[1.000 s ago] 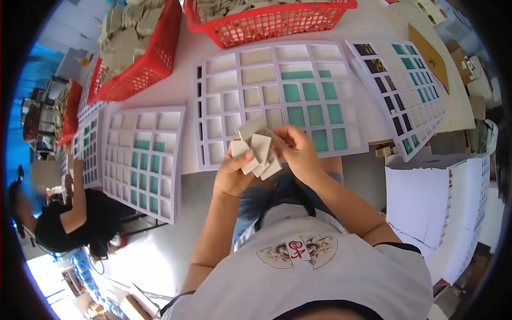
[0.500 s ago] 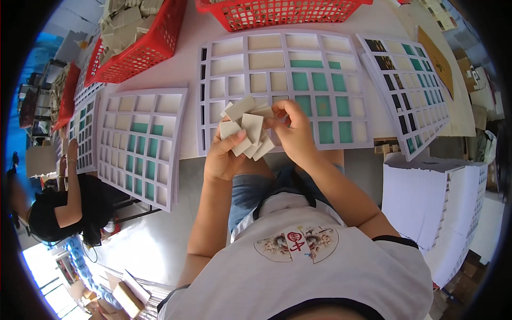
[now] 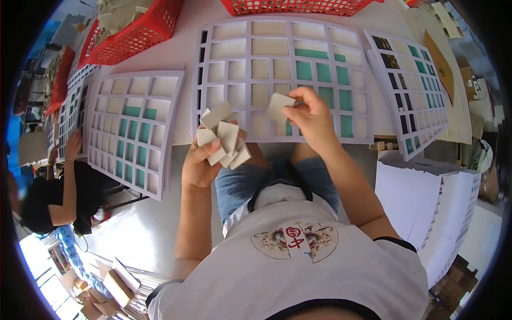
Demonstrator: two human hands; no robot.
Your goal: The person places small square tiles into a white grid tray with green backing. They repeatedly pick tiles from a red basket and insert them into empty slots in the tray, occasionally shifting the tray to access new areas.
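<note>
My left hand [image 3: 200, 162] is closed around a loose fan of several beige rectangular tiles [image 3: 228, 137], held just off the near edge of the table. Pinched between the thumb and fingers of my right hand [image 3: 312, 114] is a single beige tile [image 3: 279, 106]. That tile hovers over the near rows of a white compartment frame [image 3: 248, 69]. Many of the frame's cells have beige backs, others are green, and a narrow dark column runs down its left side. My hands and the tiles hide some near cells.
Red baskets [image 3: 136, 40] hold heaped beige pieces at the far left; another red basket [image 3: 298, 6] stands at the back. Similar frames lie left [image 3: 130, 130] and right [image 3: 408, 90]. A co-worker's arm [image 3: 66, 186] reaches in at the left. White stacked panels [image 3: 408, 197] stand at the right.
My right hand has drawn one tile away from the bunch and moved it right, over the frame. My left hand with the other tiles has shifted left and slightly nearer. The view has shifted slightly.
</note>
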